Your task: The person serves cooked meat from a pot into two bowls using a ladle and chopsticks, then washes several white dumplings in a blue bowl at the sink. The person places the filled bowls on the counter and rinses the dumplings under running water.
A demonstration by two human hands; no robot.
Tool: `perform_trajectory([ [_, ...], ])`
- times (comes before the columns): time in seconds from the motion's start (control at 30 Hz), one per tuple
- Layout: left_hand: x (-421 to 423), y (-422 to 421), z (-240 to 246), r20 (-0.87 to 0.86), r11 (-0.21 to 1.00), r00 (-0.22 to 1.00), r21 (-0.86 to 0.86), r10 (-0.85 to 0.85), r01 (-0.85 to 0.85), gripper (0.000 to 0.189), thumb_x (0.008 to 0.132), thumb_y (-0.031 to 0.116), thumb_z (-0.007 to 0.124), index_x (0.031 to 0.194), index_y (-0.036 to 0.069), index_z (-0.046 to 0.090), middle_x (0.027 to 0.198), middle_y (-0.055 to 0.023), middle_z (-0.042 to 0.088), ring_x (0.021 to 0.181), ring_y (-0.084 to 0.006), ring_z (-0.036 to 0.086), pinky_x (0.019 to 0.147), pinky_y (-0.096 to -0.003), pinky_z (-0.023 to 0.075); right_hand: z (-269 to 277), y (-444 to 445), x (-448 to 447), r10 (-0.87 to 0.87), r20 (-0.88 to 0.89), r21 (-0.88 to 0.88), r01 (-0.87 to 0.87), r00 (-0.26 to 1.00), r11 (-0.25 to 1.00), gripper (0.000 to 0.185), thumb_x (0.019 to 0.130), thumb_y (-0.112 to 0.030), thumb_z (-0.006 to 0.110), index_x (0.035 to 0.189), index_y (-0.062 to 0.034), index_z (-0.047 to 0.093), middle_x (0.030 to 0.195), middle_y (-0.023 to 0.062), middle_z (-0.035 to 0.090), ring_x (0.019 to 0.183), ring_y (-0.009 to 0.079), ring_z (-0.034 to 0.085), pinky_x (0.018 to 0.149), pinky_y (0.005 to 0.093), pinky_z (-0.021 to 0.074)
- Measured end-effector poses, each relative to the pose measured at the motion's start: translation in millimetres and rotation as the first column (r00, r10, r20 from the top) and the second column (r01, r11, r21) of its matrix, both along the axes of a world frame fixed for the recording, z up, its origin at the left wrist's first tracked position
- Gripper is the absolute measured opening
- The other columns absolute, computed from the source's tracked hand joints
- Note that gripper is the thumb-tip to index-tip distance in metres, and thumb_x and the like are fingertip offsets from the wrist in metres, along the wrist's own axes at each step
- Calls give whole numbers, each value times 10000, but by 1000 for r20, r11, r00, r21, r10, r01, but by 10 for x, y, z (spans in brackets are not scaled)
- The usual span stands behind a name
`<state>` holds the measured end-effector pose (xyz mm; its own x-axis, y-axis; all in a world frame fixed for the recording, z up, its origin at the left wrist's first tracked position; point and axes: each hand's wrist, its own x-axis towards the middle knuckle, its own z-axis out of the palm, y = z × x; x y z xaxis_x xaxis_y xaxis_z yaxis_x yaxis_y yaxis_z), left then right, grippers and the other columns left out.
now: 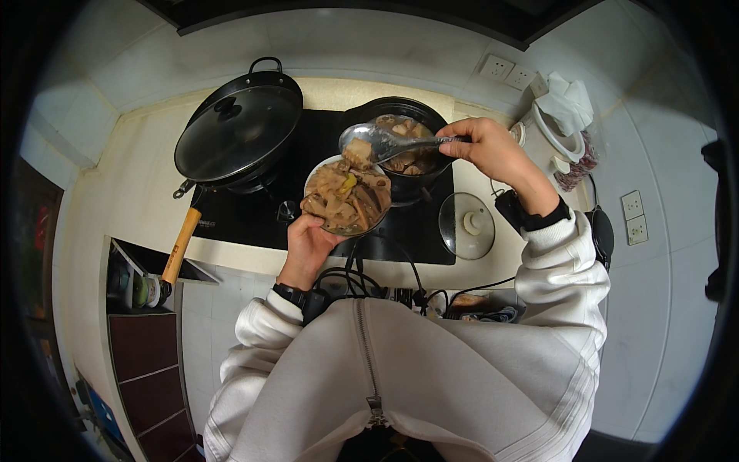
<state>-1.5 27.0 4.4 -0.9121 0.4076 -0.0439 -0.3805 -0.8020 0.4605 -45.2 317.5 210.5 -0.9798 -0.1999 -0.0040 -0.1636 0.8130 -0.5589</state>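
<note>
A bowl of brown stewed food (346, 199) is held up in my left hand (309, 245), thumb on its near rim. My right hand (488, 150) grips the handle of a large serving spoon (384, 141), pinched between thumb and fingers. The spoon's head is over the far side of the bowl, and a pale chunk of food (358, 152) sits at its tip, above the bowl's contents. Behind and to the right of the bowl, a black pot (424, 185) holds more chunks in liquid, partly hidden by the spoon.
On the black cooktop (260, 222), a wok with a glass lid (236, 130) stands at the left, its wooden handle (182, 245) jutting over the counter edge. A glass lid (466, 225) lies right of the pot. A white container (557, 130) stands at the back right. Black cables hang near my body.
</note>
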Motion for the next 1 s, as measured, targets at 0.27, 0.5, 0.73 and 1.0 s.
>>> perform_trajectory([
  [0.27,31,7,12,51,1000,998,-6,20,-19,696,753,148,479,1428,31,357,1439,-179,446,1315,-371,458,1048,-580,403,57,-96,447,155,-232,193,-111,960,975,281,802,-165,745,1060,-59,711,805,122,616,790,295,593,719,380,486],
  [0.5,66,11,50,6,1000,1000,-12,17,-16,714,756,161,473,1441,15,338,1443,-186,443,1305,-377,469,1037,-561,432,-161,-170,685,328,-601,389,-91,729,917,251,740,-133,742,988,-108,716,756,65,516,752,276,535,651,391,443],
  [0.73,70,14,56,40,999,999,-29,26,-25,720,754,159,471,1446,16,332,1450,-188,434,1322,-380,451,1042,-572,424,-296,-131,739,404,-709,522,45,578,852,261,747,-128,725,1008,-125,711,737,49,460,702,248,487,612,364,400],
  [1.0,64,9,47,30,999,999,-29,32,-31,740,745,156,475,1458,36,322,1482,-173,396,1359,-374,405,1067,-594,374,-365,207,402,128,-778,364,275,615,890,223,745,-129,729,967,-111,723,733,88,513,726,275,538,621,402,445],
])
